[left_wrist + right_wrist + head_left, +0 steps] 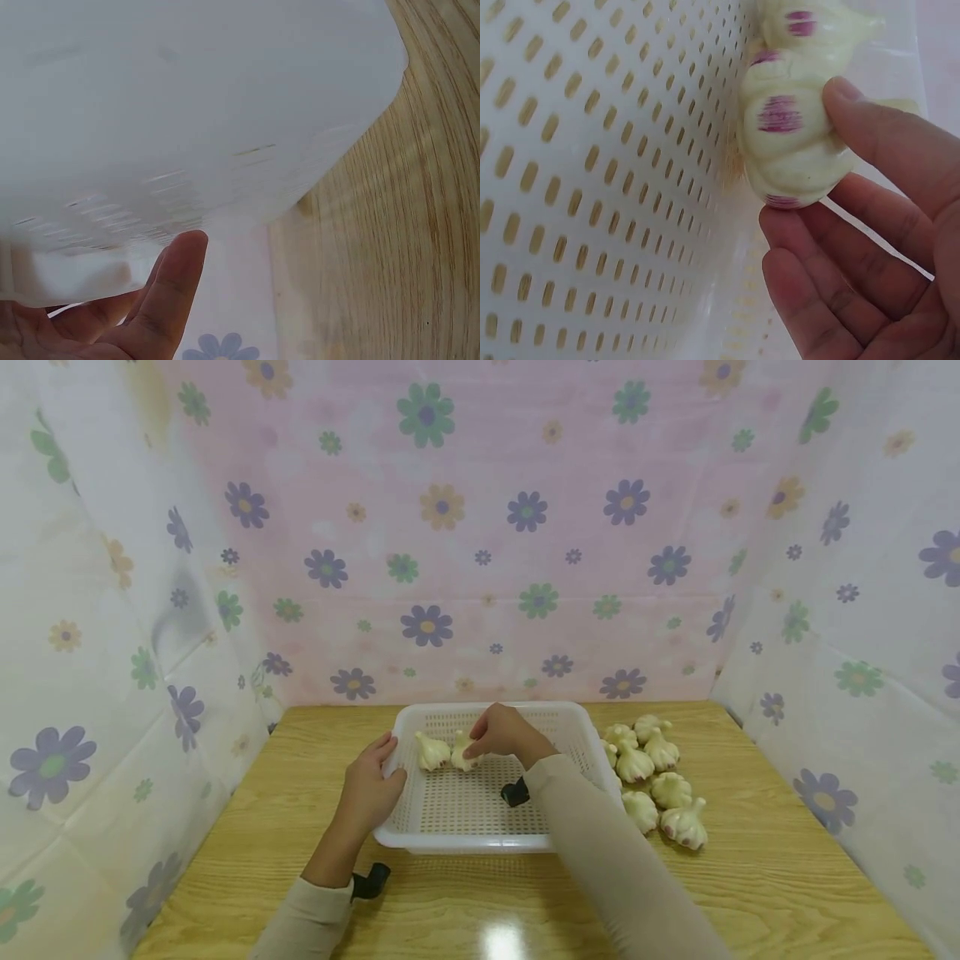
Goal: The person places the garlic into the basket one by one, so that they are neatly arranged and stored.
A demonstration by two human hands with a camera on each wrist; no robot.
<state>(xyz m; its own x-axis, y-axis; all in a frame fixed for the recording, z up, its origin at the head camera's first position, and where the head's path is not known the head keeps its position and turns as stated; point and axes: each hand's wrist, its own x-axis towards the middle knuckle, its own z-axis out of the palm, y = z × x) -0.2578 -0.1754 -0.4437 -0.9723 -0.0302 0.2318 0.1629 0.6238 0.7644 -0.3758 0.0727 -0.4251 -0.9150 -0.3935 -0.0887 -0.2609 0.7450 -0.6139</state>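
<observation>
A white plastic basket (480, 842) with a slotted floor stands on the table. My left hand (372, 783) grips its left rim, thumb over the edge; in the left wrist view the fingers (169, 292) lie against the outer side. Inside the basket, my right hand (506, 732) pinches a garlic bulb (795, 150) between thumb and fingertips, close over the slotted floor. The bulb is pale with purple streaks. Right beside it, on its left in the head view, lies another garlic bulb (432, 752).
Several more garlic bulbs (660, 747) are heaped on the wooden table (765, 860) along the basket's right side. Flower-patterned cloth (480, 568) hangs behind the table and on both sides. A dark wrist mount (372, 882) sits at the left wrist.
</observation>
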